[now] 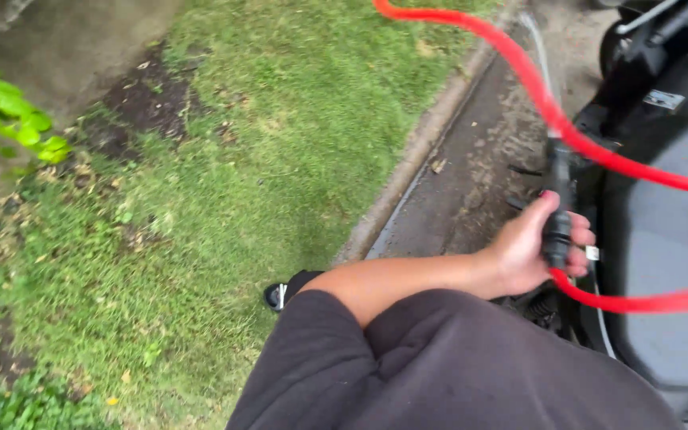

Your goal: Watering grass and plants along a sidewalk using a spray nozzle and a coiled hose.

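head view: one hand (531, 247) shows, reaching out from a dark grey sleeve (408, 366) toward the right of the picture; which arm it is cannot be told for certain, though it reads as the left. its fingers are wrapped tight round a black spray handle (557, 203), thumb on the near side and fingertips curled over the far side, so the hold is closed on that handle. the handle stands nearly upright, and a thin pale jet of water (539, 48) runs up and away from its top end. the other hand is out of sight.

one red hose (519, 68) crosses the picture: a stretch drops from the top edge down behind the handle and off to the right, and a second stretch leaves the bottom of the handle and runs right, below the hand. the two stretches pass in front of a black and grey scooter (662, 207) that fills the right side, just beside the hand.

below the handle lies wet dark pavement (471, 175), bounded by one concrete kerb (416, 151) that runs on a slant. left of the kerb is a patchy lawn (240, 199) with bare soil (149, 95) and fallen leaves. one leafy green branch (9, 111) hangs in at the far left. one dark shoe (284, 293) rests on the grass by the kerb, under the forearm.

no containers show anywhere.
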